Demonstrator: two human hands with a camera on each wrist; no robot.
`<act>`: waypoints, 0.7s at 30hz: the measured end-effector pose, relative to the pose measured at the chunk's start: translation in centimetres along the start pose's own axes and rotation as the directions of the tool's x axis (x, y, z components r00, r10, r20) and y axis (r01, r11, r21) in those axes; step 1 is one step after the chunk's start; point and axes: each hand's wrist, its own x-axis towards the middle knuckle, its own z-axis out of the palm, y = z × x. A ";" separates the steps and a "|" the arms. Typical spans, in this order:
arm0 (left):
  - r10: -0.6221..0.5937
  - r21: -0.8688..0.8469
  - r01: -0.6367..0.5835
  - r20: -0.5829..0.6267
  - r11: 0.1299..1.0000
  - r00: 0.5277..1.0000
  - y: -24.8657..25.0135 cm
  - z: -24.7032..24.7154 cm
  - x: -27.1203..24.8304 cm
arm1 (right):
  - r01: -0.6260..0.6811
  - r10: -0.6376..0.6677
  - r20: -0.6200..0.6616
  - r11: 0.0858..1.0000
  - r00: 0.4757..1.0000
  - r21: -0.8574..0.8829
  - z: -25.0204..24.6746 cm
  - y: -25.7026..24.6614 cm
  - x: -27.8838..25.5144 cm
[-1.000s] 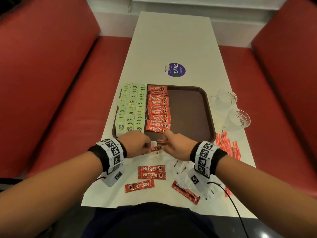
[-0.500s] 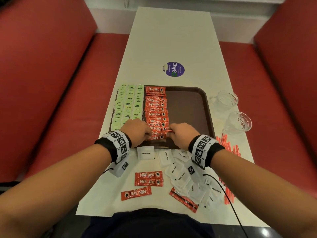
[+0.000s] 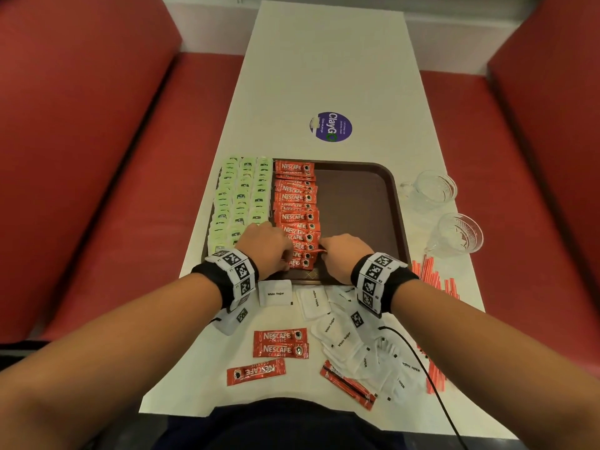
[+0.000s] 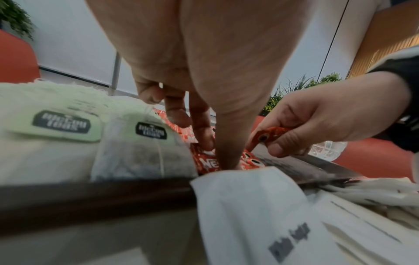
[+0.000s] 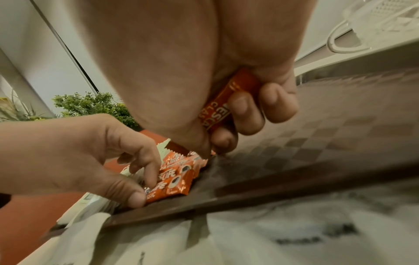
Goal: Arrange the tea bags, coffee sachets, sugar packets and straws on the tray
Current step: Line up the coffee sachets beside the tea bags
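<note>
A brown tray [image 3: 357, 206] holds rows of green tea bags [image 3: 242, 199] on its left and a column of red coffee sachets [image 3: 297, 206] beside them. My left hand [image 3: 285, 259] is at the near end of that column and pinches the left end of the nearest sachet [image 5: 172, 182] between thumb and finger. My right hand [image 3: 324, 251] hovers just right of it, its fingers curled round another red coffee sachet [image 5: 226, 107]. White sugar packets [image 3: 341, 336] and red straws [image 3: 431, 274] lie on the table in front of the tray.
Loose coffee sachets [image 3: 281, 344] lie near the table's front edge. Two glass cups [image 3: 459, 233] stand right of the tray. A purple sticker [image 3: 331, 126] is stuck on the table beyond it. Red benches flank the table. The tray's right half is bare.
Both hands moved forward from the table in front of the tray to the near end of the sachet column, carrying red sachets. Sugar packets they covered now show.
</note>
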 end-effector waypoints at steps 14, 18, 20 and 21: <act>0.064 -0.273 -0.139 -0.266 0.952 0.962 0.6 -1.2 0.7 | 0.081 -0.069 -0.048 0.931 0.996 0.356 -1.4 0.7 -0.8; 0.098 -0.290 -0.185 -0.289 0.939 0.952 0.5 -1.6 0.7 | 0.189 -0.170 -0.087 0.929 0.982 0.319 -1.1 0.7 -0.4; 0.022 -0.344 -0.106 -0.240 0.933 0.971 -0.1 -1.7 0.7 | 0.210 -0.180 -0.126 0.933 0.976 0.291 -0.8 0.9 -0.2; -0.011 -0.377 -0.072 -0.213 0.923 0.977 -0.6 -1.6 0.7 | 0.216 -0.184 -0.135 0.931 0.974 0.293 -0.7 1.1 -0.1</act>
